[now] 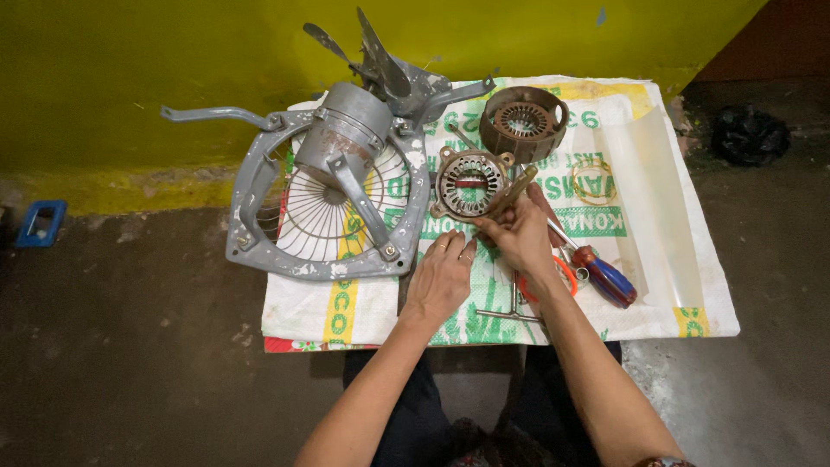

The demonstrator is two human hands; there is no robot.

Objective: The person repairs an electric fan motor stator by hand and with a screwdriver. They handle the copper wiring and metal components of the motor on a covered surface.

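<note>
My right hand [517,232] was closed around a slim metal tool [512,192], its worn tip angled up to about eleven o'clock against the round motor end plate [468,182]. My left hand [443,275] lay flat and loose on the woven sack [657,259] just below that plate, gripping nothing, fingers spread toward its rim.

The work looked well advanced in the taking apart: the end plate already lay free, ringed with slots and dull with brown grime, and at one o'clock from it stood the stator housing [524,124], a rusty brown drum with copper-toned windings inside. How much remained I judged to be a good deal, since the grey motor body [344,134] at ten o'clock sat bolted in its cast frame [251,186], over a thin wire grille [322,216], with the dusty fan blades [380,60] beyond.

At four o'clock from my right hand lay a screwdriver [605,275] with a glossy red and blue handle, and beside my wrist an orange loop [564,270]. A thin wire ring [594,180] rested at three o'clock.
</note>
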